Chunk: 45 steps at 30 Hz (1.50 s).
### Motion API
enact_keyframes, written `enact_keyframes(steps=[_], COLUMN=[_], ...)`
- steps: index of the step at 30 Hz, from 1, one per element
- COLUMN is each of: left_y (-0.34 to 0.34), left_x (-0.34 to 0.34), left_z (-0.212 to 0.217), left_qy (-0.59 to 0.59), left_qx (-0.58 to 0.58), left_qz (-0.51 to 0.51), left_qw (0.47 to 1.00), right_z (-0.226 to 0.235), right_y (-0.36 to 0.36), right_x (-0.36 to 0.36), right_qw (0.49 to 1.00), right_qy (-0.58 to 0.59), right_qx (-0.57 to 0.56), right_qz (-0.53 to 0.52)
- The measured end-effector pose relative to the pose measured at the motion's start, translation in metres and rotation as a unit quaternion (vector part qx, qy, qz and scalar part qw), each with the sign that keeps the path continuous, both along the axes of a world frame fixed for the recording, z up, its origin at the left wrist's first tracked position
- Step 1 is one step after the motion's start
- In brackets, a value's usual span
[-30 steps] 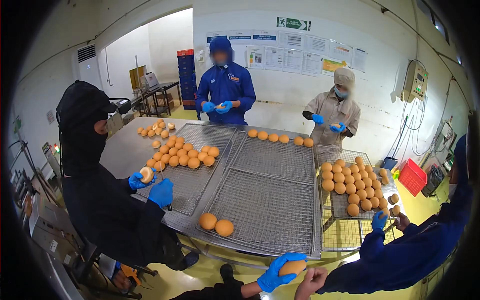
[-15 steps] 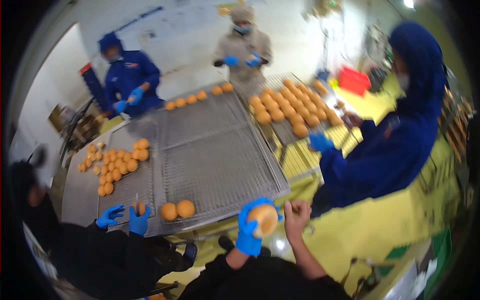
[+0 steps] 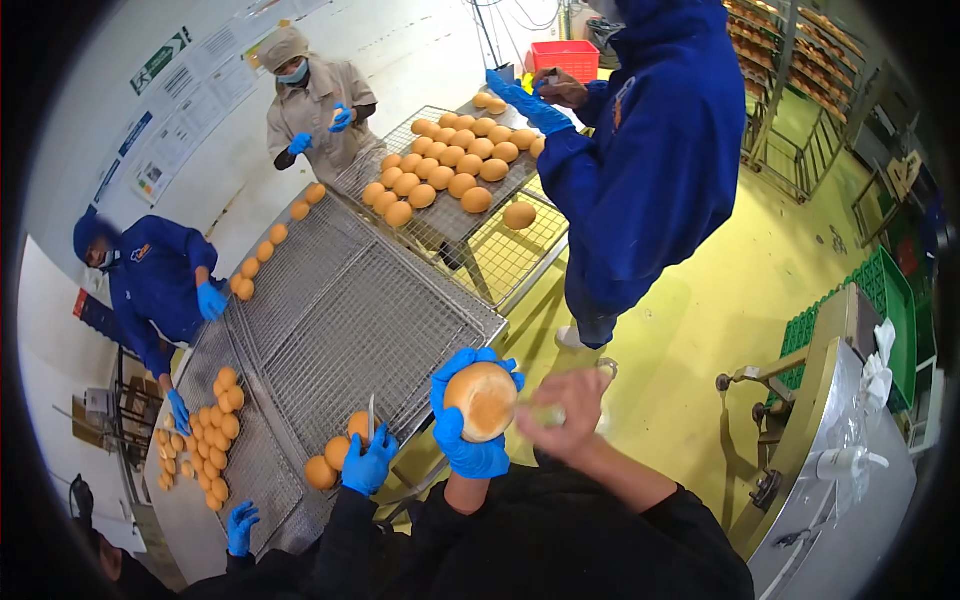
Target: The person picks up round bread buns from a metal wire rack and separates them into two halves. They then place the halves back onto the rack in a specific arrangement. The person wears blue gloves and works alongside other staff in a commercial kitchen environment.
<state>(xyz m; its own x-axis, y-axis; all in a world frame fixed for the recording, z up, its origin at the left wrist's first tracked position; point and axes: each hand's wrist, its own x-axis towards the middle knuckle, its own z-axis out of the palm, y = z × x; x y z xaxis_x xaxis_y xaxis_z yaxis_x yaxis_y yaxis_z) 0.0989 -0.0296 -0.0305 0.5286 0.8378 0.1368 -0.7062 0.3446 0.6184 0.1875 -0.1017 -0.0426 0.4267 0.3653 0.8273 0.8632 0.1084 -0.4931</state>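
Note:
My left hand [image 3: 468, 455], in a blue glove, is wrapped round a golden round bun [image 3: 480, 402]. The bun's paler, flat-looking side faces up. Close against its right edge is my bare right hand [image 3: 568, 415], smeared by motion. Whether its fingers hold anything does not show. Just left of the bun, a neighbour's blue-gloved hand [image 3: 368, 462] holds a knife [image 3: 371, 418] upright beside a few buns [image 3: 322, 472] at the tray's near corner.
Wire-mesh trays [image 3: 370, 325] cover the metal table, with a heap of buns [image 3: 212, 440] at left. Another rack of buns [image 3: 440, 165] stands farther back. A person in blue [image 3: 655, 170] stands ahead right; others work across the table. A metal machine [image 3: 835, 440] is at right.
The view has swung, shifting the table left. My right hand has moved in against the bun, which stays in my left. The neighbour's knife hand is now near the corner buns.

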Motion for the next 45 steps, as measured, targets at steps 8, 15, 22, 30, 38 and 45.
enact_keyframes(steps=[8,15,22,30,38,45], left_y=[-0.01,-0.014,-0.011,0.005,-0.037,-0.075], left_x=[0.01,0.007,-0.001,-0.007,-0.11,-0.21], left_z=[0.0,0.002,-0.004,-0.063,-0.338,-0.376], left_qy=[0.019,0.018,0.022,0.041,0.638,0.512], left_qx=[0.037,0.049,0.071,-0.029,0.178,-0.511], left_qz=[0.023,0.022,0.034,-0.008,-0.038,-0.022], left_qw=[0.999,0.998,0.997,0.999,0.748,0.69], right_z=[0.008,0.018,0.015,-0.021,-0.326,-0.347], right_y=[-0.005,-0.005,-0.002,0.02,-0.036,-0.205], right_x=[0.003,-0.003,-0.007,0.006,0.025,-0.041], right_qw=[1.0,1.0,1.0,0.985,0.735,0.375], right_qy=[0.013,0.009,0.026,0.162,0.408,0.641], right_qx=[0.011,0.027,0.006,-0.044,-0.518,-0.621], right_qz=[-0.024,-0.014,-0.008,0.031,-0.158,-0.251])
